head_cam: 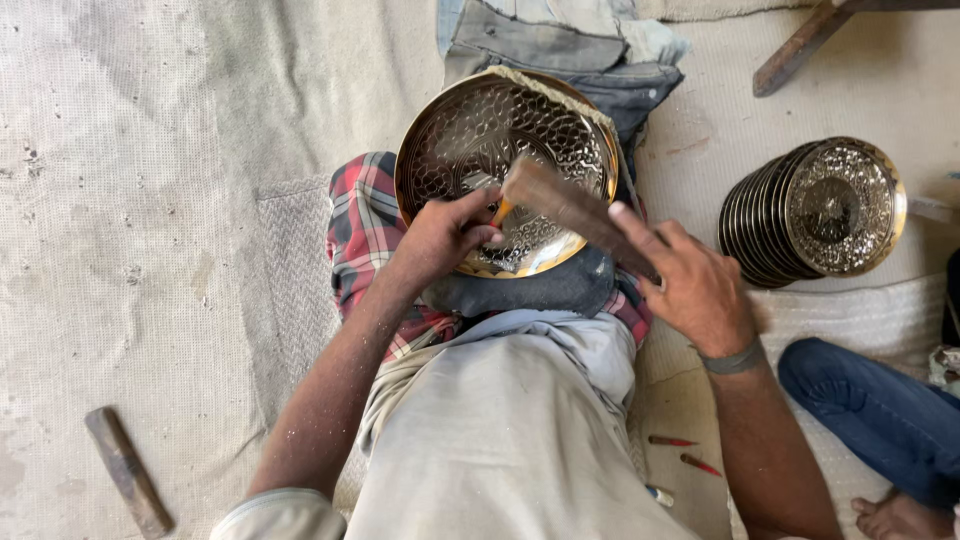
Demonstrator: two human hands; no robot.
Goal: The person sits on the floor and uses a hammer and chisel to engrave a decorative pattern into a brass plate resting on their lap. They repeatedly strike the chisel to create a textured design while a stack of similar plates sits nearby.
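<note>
- Far left, on the pale floor mat (150, 200), a spare wooden bar (128, 472) lies well apart from our work, untouched.
- Our left hand (447, 232) is closed narrowly round a small punch with an orange tip (503, 210), its point set on the patterned face of the brass plate (480, 130).
- The plate rests tilted on a dark cushion (560, 288) in our lap, over the plaid cloth (362, 215), with its upper rim leaning on folded denim (600, 60).
- Our right hand (695, 290) grips the wooden mallet (575, 212), whose head sits just above the punch.
- We judge that we are mid-engraving, striking the pattern into the plate; the next blow calls for the punch held steady and square, and a short, controlled tap.
- By our right side, two small red-handled tools (685, 452) lie on the floor.
- To the right, a stack of finished plates (815, 212) stands on edge, and another person's jeans-clad leg (880, 415) is near.
</note>
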